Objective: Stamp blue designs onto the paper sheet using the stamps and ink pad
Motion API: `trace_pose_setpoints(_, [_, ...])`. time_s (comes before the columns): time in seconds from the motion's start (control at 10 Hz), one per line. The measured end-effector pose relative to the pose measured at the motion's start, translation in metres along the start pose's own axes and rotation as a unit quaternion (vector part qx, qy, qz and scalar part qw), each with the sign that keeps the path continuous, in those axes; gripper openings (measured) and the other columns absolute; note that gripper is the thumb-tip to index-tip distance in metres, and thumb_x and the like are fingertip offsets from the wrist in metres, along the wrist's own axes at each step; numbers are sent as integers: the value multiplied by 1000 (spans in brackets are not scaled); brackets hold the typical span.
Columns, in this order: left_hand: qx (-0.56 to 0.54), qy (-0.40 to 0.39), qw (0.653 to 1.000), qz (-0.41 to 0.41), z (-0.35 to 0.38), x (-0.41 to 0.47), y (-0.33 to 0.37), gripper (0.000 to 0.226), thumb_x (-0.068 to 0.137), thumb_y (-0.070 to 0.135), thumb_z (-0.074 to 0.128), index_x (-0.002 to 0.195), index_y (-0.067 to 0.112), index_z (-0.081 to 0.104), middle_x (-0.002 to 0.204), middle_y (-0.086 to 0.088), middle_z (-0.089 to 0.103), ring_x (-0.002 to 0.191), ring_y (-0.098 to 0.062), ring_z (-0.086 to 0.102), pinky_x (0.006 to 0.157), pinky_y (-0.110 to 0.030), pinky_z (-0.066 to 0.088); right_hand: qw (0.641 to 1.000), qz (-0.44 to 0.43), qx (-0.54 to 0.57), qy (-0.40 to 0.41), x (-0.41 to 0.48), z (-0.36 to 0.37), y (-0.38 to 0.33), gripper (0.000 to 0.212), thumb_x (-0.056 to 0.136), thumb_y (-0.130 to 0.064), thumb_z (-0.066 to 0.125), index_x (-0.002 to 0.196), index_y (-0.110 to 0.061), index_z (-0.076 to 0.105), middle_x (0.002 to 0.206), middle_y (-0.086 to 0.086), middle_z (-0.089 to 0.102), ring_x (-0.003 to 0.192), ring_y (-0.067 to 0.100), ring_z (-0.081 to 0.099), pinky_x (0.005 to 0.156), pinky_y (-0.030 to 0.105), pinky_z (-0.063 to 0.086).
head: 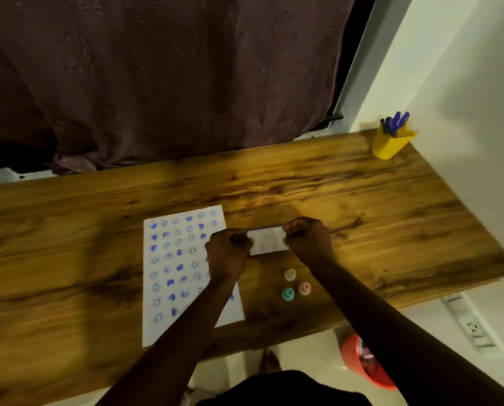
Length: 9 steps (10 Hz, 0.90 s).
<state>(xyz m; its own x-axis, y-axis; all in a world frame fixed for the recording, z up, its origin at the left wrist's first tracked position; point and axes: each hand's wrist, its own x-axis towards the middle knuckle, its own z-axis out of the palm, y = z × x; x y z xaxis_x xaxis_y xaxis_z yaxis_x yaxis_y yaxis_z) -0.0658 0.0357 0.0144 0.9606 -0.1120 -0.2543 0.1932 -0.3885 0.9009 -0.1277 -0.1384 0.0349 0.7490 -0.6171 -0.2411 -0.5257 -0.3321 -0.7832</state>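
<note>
A white paper sheet (168, 288) lies on the wooden desk, covered with several blue stamped hearts and smiley faces. Just right of its top corner sits the white rectangular ink pad case (269, 240). My left hand (229, 252) grips its left end and my right hand (308, 237) grips its right end, fingers curled. Three small round stamps stand below the case: a cream one (289, 274), a pink one (304, 288) and a teal one (287, 294). My left forearm crosses the sheet's lower right part and hides some prints.
A yellow pen holder (390, 143) with blue pens stands at the desk's far right corner by the white wall. A dark curtain (157, 83) hangs behind the desk (391, 215). A red bin (359, 361) sits on the floor below the near edge.
</note>
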Motion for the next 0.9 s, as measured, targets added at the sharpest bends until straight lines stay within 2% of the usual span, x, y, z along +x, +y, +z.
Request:
trace_pose_setpoints(0.1, [27,8,1000,0,17,5,-5,23,83,12,84,106,10,78,106,-11,79,101,-28,75,92,-52,61,1000,10,-6,-11,13,-1,11,23,74,-2,83,89,-20,78,87,-7,76,85,11,72,76,32,60])
trace_pose_setpoints(0.2, [44,8,999,-15,29,9,-9,24,85,14,83,107,8,77,113,-15,78,105,-32,74,95,-54,59,1000,7,-14,-19,24,-1,20,23,75,0,78,91,-17,78,91,-4,77,87,12,71,72,25,54])
trace_pose_setpoints(0.4, [59,8,998,-34,38,13,-12,25,84,19,83,108,13,77,113,-10,78,107,-28,72,97,-55,57,999,1,-35,-25,34,-1,30,21,76,-2,76,93,-15,79,92,-3,77,86,10,68,72,22,50])
trace_pose_setpoints(0.6, [89,-7,996,-26,38,16,-11,21,85,22,83,103,14,78,107,-9,79,102,-27,73,98,-54,57,999,-4,-33,-40,39,-1,34,21,75,-3,81,93,-14,78,89,-5,75,74,0,62,57,10,42])
trace_pose_setpoints(0.7, [125,-11,992,-5,36,17,-8,15,83,23,83,97,17,79,103,-6,80,98,-23,72,98,-48,55,998,-5,-35,-49,39,-3,33,22,74,-2,82,93,-11,76,87,-6,71,85,10,68,57,9,40])
trace_pose_setpoints(0.8, [125,1,992,26,31,18,-1,19,83,20,83,102,15,80,104,-6,81,90,-15,72,86,-31,56,995,-31,-83,-42,37,0,24,18,77,-2,77,91,-12,72,87,-4,69,90,18,70,55,12,40])
trace_pose_setpoints(0.9, [115,29,991,60,21,18,9,25,88,22,77,111,12,79,105,-7,81,95,-19,76,86,-28,55,992,-63,-104,-24,34,2,10,20,84,-11,71,104,-16,72,101,0,74,96,21,72,70,23,53])
